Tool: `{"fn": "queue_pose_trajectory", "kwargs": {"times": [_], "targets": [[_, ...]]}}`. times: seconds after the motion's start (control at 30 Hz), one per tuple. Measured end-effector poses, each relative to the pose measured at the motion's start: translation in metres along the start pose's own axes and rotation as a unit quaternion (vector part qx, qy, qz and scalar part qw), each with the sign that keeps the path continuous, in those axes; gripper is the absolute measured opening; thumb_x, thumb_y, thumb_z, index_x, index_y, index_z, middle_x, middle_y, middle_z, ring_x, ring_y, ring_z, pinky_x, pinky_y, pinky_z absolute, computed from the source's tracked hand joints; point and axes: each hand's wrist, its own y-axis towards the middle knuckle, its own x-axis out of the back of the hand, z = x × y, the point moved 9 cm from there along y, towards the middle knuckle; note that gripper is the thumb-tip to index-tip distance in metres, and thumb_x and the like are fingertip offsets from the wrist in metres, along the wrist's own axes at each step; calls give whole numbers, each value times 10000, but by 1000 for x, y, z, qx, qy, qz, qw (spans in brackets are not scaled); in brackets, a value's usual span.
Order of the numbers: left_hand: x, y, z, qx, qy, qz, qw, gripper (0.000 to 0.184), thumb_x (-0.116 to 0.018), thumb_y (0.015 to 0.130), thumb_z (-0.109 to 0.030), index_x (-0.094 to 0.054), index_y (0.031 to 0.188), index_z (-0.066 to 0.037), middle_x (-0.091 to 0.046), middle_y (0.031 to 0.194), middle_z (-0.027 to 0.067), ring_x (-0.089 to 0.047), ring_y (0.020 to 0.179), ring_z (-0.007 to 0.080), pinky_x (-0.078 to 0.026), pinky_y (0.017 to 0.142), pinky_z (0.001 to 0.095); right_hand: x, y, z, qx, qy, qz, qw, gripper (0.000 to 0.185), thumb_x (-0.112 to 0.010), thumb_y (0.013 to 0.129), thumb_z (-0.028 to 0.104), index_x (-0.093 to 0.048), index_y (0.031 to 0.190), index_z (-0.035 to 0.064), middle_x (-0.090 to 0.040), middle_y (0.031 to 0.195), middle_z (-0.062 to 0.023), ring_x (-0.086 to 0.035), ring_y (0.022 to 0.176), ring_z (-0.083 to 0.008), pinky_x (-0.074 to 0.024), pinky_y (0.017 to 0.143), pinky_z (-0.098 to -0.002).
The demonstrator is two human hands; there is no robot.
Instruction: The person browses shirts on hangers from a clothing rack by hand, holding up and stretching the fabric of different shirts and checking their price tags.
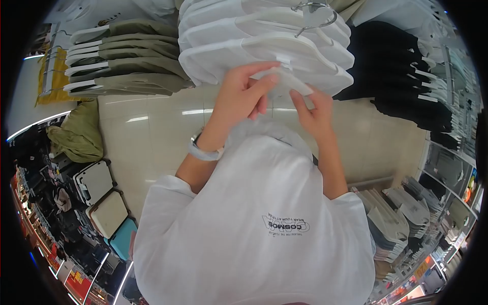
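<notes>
In front of me a white T-shirt [213,62] hangs foremost in a row of white shirts, with a small label inside its neckline. My left hand [243,94], with a watch [206,150] on the wrist, has its thumb and index finger at the collar, pinching the cloth near the label. My right hand [316,111] grips the front of the same collar [291,83] between thumb and fingers. The neckline is drawn toward me between both hands. Part of the shirt's lower body is hidden under my hands.
Olive shirts [137,66] hang to the left, black shirts [381,61] to the right. A metal hook [325,20] stands above the white row. Suitcases [107,211] line the lower left, with folded-over hanging garments [381,216] at lower right. Tiled floor [162,132] lies below.
</notes>
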Motion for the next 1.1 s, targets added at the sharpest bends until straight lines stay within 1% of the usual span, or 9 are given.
{"fn": "queue_pose_trajectory", "kwargs": {"times": [0.1, 0.17, 0.27, 0.4, 0.5, 0.57, 0.67, 0.97, 1.1], "targets": [[19, -11, -8, -128, 111, -115, 979, 151, -644, 881, -156, -698, 902, -16, -503, 522, -32, -399, 431, 29, -300, 408, 206, 11, -11, -5, -38, 87, -55, 994, 260, -620, 865, 40, -632, 1119, -16, -695, 975, -99, -642, 776, -116, -501, 721, -256], [18, -13, 5, -103, 95, -77, 987, 135, -649, 876, -138, -694, 876, -11, -498, 525, -35, -403, 439, 27, -297, 416, 204, 12, -16, -13, -121, 351, -102, 923, 236, -613, 894, 66, -633, 1100, -48, -691, 972, -89, -626, 806, -94, -496, 733, -246], [10, -23, 15, -68, 51, -2, 996, 126, -653, 870, -114, -684, 833, 2, -500, 534, -39, -414, 454, 27, -291, 425, 201, 9, -18, -16, -147, 415, -86, 894, 250, -617, 903, 94, -630, 1095, -66, -685, 987, -76, -624, 830, -91, -489, 748, -226], [0, -34, 21, -25, 1, 54, 998, 132, -648, 867, -92, -669, 802, 21, -518, 550, -35, -431, 468, 29, -290, 427, 199, -1, -23, -13, -186, 434, -69, 879, 260, -608, 909, 101, -628, 1120, -49, -684, 1012, -82, -620, 871, -85, -482, 778, -224], [0, -34, 17, -13, 12, 21, 1000, 128, -648, 864, -88, -672, 797, 19, -524, 549, -31, -430, 461, 27, -290, 425, 198, 5, -22, -10, -193, 412, -109, 884, 191, -621, 907, 118, -654, 1015, -36, -677, 871, -38, -588, 733, -54, -465, 650, -206], [4, -33, 16, -13, 32, 10, 999, 128, -657, 858, -93, -673, 796, 18, -527, 548, -30, -428, 456, 25, -292, 423, 198, 5, -24, -18, -232, 268, -59, 933, 166, -643, 901, 143, -648, 862, -19, -604, 697, 21, -491, 582, -26, -384, 512, -197], [8, -31, 18, -1, 67, -11, 998, 134, -679, 842, -109, -675, 791, 15, -532, 544, -28, -422, 444, 21, -291, 416, 197, 8, -20, -18, -177, 253, -81, 948, 233, -660, 894, 163, -610, 746, -10, -517, 595, 50, -399, 511, -17, -298, 453, -197], [14, -29, 24, -10, 87, -37, 995, 186, -688, 844, -162, -667, 757, 1, -531, 533, -34, -404, 426, 17, -263, 393, 200, 26, -21, -23, -197, 153, -114, 962, 264, -674, 876, 196, -657, 718, -15, -520, 566, 25, -397, 508, -11, -287, 453, -209], [22, -32, 20, -7, 63, -88, 994, 179, -664, 865, -144, -655, 748, -9, -502, 532, -50, -358, 420, 5, -243, 395, 195, 38, -24, -56, -248, 305, -82, 916, 323, -580, 940, 257, -636, 719, 28, -463, 537, 43, -355, 460, -17, -262, 432, -218]]}}
